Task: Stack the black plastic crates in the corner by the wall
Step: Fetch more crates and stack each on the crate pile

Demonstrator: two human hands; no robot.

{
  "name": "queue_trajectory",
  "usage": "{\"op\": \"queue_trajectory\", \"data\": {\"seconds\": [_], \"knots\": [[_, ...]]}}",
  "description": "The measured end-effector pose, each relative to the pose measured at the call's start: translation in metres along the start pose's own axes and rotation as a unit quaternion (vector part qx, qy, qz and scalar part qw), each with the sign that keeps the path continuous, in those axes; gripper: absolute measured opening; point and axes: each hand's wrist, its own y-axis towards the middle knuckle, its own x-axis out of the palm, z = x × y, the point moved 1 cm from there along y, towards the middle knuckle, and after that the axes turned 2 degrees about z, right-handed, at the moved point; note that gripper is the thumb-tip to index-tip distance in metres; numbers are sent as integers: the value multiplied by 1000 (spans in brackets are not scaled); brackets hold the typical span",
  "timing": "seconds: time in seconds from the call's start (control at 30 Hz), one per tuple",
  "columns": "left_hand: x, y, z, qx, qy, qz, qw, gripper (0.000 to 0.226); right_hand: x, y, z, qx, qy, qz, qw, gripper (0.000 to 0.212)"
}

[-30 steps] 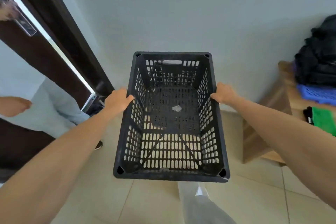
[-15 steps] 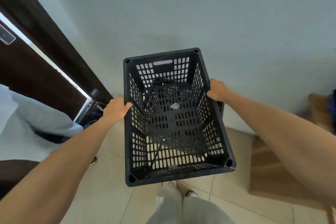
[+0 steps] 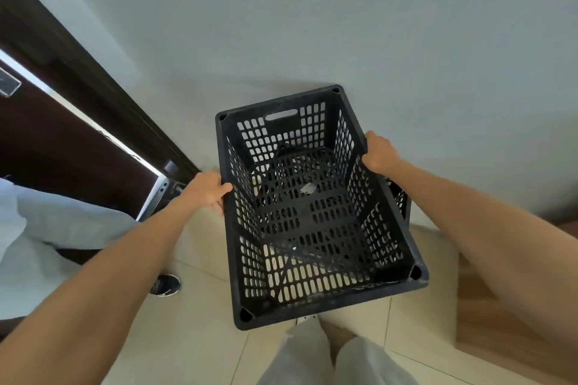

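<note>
I hold a black perforated plastic crate [image 3: 316, 303] in front of me, above the tiled floor and close to the pale wall. My left hand [image 3: 208, 189] grips its left rim and my right hand [image 3: 378, 151] grips its right rim. The crate is turned slightly, its far end toward the wall. A small pale scrap [image 3: 308, 188] lies on its slotted bottom. Part of a second black crate [image 3: 398, 197] shows below it on the right, mostly hidden.
A dark brown door frame [image 3: 93, 84] runs diagonally at the left. Another person in pale clothes [image 3: 47, 228] stands there, with a dark shoe [image 3: 165, 284] on the floor. A wooden piece [image 3: 488, 322] sits low at the right. My own legs [image 3: 331, 359] show below the crate.
The crate has come lower and nearer the wall, turning a little clockwise. The view has swung left, so the shelf with clothes at the right has left the frame.
</note>
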Motion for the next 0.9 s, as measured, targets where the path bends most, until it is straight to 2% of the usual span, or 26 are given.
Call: {"op": "queue_trajectory", "data": {"seconds": [0.13, 0.23, 0.33, 0.4, 0.47, 0.57, 0.63, 0.73, 0.83, 0.9], "knots": [[-15, 5, 1, 6, 78, -7, 997, 25, 3, -11, 7, -20, -5, 6, 1000, 47], [-8, 5, -1, 9, 50, 1, 999, 25, 8, -30, 21, -44, -36, 5, 998, 52], [17, -10, -5, 4, -26, 27, 999, 37, 19, -54, 48, -63, -82, -27, 994, 62], [29, -19, -3, 1, -21, 59, 998, 57, 24, -63, 57, -68, -109, -40, 991, 68], [33, -25, 0, -12, 16, 83, 996, 68, 24, -63, 56, -75, -123, -30, 989, 61], [39, -36, 3, -16, 16, 80, 997, 71, 18, -57, 51, -89, -149, -28, 984, 49], [51, -49, 7, -17, -27, 75, 997, 70, 13, -51, 53, -97, -176, -24, 979, 46], [72, -72, 16, -3, -155, 81, 985, 71, 0, -37, 56, -121, -212, -17, 970, 47], [91, -84, 30, -30, -262, 67, 962, 72, -17, -13, 53, -159, -230, -11, 960, 59], [101, -88, 41, -55, -340, 44, 938, 77, -25, 6, 52, -184, -241, -4, 953, 59]]}}
